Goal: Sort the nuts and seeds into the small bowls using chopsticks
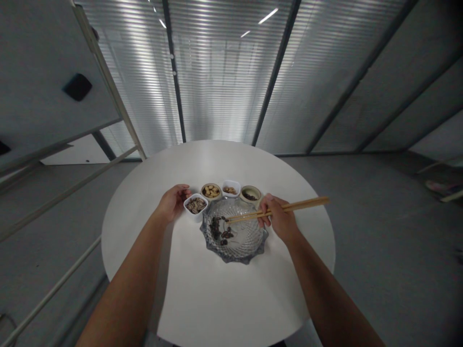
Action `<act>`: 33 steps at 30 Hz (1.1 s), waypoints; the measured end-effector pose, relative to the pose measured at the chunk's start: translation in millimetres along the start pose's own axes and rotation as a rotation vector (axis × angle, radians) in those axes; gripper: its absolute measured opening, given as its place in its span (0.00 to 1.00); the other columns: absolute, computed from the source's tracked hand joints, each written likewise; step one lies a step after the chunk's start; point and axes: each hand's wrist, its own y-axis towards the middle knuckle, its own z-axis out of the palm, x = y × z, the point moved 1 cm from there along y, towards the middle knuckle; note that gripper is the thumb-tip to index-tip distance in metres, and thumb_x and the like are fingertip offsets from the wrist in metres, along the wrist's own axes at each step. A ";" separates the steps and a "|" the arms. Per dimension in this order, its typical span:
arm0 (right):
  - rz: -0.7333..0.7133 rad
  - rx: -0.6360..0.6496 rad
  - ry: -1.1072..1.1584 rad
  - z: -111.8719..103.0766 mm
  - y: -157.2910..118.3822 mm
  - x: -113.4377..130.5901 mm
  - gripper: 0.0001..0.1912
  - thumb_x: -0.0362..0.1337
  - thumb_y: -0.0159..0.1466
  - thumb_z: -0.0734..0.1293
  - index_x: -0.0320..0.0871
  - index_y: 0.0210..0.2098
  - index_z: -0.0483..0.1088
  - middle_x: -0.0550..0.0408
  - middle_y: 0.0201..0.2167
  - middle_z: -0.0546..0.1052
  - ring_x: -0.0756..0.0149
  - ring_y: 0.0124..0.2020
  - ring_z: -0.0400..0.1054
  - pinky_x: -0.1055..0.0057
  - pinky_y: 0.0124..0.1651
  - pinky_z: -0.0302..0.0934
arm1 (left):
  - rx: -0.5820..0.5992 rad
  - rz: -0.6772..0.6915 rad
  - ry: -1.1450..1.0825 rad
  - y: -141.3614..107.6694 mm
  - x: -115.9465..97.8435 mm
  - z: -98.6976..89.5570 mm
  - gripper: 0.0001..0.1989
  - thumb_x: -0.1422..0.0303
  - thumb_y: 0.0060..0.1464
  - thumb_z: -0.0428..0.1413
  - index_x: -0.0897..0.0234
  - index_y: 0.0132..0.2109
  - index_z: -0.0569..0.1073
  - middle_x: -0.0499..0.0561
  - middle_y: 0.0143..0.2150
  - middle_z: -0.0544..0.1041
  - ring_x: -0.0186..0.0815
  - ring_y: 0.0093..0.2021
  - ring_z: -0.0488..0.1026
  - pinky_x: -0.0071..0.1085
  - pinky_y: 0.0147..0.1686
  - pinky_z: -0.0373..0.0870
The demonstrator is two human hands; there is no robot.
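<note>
My right hand [277,217] is closed round a pair of wooden chopsticks [307,203]. Their tips point left, into a scalloped clear glass bowl [249,241], at several dark, shiny bean-like pieces [217,226] gathered on its left side. Whether the tips pinch a piece is too small to tell. At the left, my left hand [173,202] rests beside a white square dish [197,217] of striped sunflower seeds [196,206]. Its fingers are loosely bent and apart, close to the dish's rim; I cannot tell if they touch it.
Behind the glass bowl stand a round dish of tan nuts [211,191], a white square dish [231,183] with brown pieces, and a round dish [251,189] with a few dark pieces. All are on a round white table [224,299]. A metal-framed board [72,96] stands left.
</note>
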 end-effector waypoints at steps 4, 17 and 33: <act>-0.105 -0.147 0.101 -7.3 3.7 3.6 0.23 0.49 0.65 0.59 0.43 0.19 0.63 0.64 0.07 0.59 0.72 0.10 0.58 0.74 0.16 0.55 | 0.000 0.000 -0.002 -1.2 -1.0 0.5 0.03 0.75 0.49 0.55 0.69 0.33 0.71 0.52 0.24 0.73 0.33 0.23 0.71 0.28 0.24 0.68; -0.109 -0.163 0.188 -22.6 6.4 4.8 0.22 0.48 0.63 0.61 0.43 0.18 0.64 0.63 0.08 0.58 0.73 0.09 0.54 0.74 0.14 0.52 | -0.002 0.019 0.019 -2.1 -1.0 -0.8 0.03 0.74 0.49 0.55 0.68 0.33 0.72 0.51 0.25 0.73 0.33 0.23 0.71 0.28 0.24 0.68; 0.070 0.025 -0.010 -10.8 1.9 0.3 0.22 0.47 0.60 0.64 0.42 0.15 0.62 0.61 0.08 0.62 0.75 0.09 0.53 0.76 0.13 0.46 | -0.019 0.010 0.017 -3.6 -2.6 -0.8 0.02 0.75 0.49 0.55 0.69 0.33 0.71 0.52 0.25 0.73 0.33 0.24 0.71 0.28 0.24 0.69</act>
